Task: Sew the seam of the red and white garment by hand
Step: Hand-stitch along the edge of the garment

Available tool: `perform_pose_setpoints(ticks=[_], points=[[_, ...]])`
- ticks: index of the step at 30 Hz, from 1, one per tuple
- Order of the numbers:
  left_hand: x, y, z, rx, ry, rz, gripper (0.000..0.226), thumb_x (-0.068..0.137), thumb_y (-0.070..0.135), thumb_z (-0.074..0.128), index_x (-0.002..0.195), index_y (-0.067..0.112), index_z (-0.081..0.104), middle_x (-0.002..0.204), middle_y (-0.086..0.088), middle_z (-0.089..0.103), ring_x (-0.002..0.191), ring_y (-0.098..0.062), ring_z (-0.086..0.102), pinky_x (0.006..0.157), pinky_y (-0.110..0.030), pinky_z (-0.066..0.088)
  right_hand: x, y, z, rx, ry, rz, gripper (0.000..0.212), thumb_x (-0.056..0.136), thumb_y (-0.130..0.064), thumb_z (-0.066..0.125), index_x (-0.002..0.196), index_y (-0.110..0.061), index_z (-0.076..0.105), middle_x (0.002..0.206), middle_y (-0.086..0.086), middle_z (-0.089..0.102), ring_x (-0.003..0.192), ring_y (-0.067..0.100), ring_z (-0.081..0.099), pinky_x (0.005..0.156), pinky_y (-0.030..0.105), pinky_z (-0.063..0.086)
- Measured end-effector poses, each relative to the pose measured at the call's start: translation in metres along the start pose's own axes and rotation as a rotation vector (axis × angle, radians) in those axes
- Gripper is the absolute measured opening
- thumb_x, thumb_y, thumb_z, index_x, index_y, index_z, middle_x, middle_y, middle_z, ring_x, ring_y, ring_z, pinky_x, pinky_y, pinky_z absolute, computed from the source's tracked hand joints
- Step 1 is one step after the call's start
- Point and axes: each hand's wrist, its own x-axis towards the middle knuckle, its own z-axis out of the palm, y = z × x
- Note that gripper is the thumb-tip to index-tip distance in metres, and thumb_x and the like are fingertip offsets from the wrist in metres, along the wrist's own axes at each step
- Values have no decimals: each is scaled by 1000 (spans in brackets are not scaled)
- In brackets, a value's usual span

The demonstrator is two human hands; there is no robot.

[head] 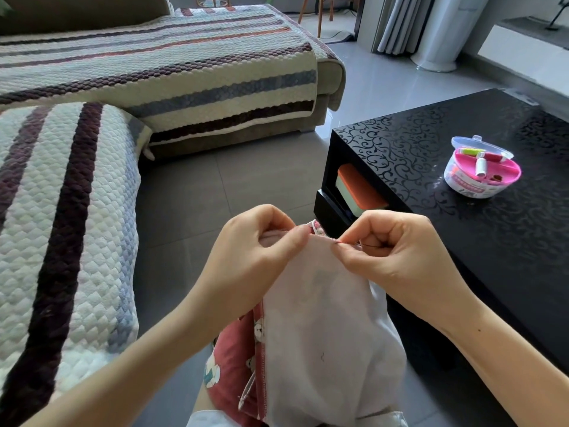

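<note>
The red and white garment [323, 303] lies draped over the person's lap at the bottom of the view. Its pale inner side faces up, and the red printed side and a line of red stitching show along its left edge. Its top fold is lifted between the two hands.

The left hand [255, 251] has its grip clamped on that fold, thumb and forefinger pinching the cloth. The right hand [397, 251], just beside it, has its grip closed thumb against forefinger on a thin dark needle [369, 245], which lies nearly level with its tip at the cloth.

The seam [320, 237] runs left to right along the fold, so its long axis lines up with the needle. The right hand is the nearer to the entry point. I judge the next stitch calls for a push leftward along the fold, toward the left hand's pinch.

Further off to the right, a round pink sewing kit [480, 167] sits with its lid open on the black patterned counter [462, 257], well apart from the hands. A striped quilted sofa cover [61, 211] lies to the left.
</note>
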Motion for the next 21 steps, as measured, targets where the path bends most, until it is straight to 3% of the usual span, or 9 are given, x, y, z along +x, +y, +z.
perform_pose_setpoints(ticks=[2, 5, 9, 17, 21], points=[[2, -1, 0, -46, -40, -32, 34, 67, 55, 70, 72, 22, 70, 69, 12, 68, 65, -1, 63, 59, -18, 49, -1, 1, 0, -6, -3, -23, 20, 74, 3, 76, 60, -1, 63, 47, -1, 29, 45, 5, 24, 45, 15, 23], [5, -3, -1, -119, -140, -58, 33, 68, 50, 72, 74, 17, 75, 71, 2, 73, 67, -6, 66, 65, -27, 52, -3, 1, 1, -29, 2, -77, 15, 71, -9, 73, 61, -4, 63, 46, 10, 31, 46, 8, 27, 45, 15, 27], [5, -3, -5, -165, -205, 26, 30, 70, 38, 73, 77, 9, 75, 60, 13, 65, 60, 4, 59, 58, -10, 41, -5, 5, -2, -76, -7, -96, 13, 71, -14, 71, 62, -8, 64, 47, 16, 37, 47, 11, 29, 45, 19, 29], [8, -8, -7, 13, -103, 261, 7, 71, 29, 73, 72, 23, 75, 71, 12, 65, 66, -3, 60, 61, -8, 40, -4, 2, -6, -88, -57, -70, 12, 71, -16, 73, 63, -8, 67, 48, 17, 42, 47, 11, 32, 46, 20, 29], [9, -10, -5, 83, -60, 323, 4, 72, 26, 74, 74, 24, 76, 71, 13, 65, 68, -7, 61, 60, -16, 45, 1, 1, -7, 18, -84, 54, 16, 73, 1, 78, 62, -5, 69, 49, 10, 45, 50, 14, 35, 47, 18, 29]])
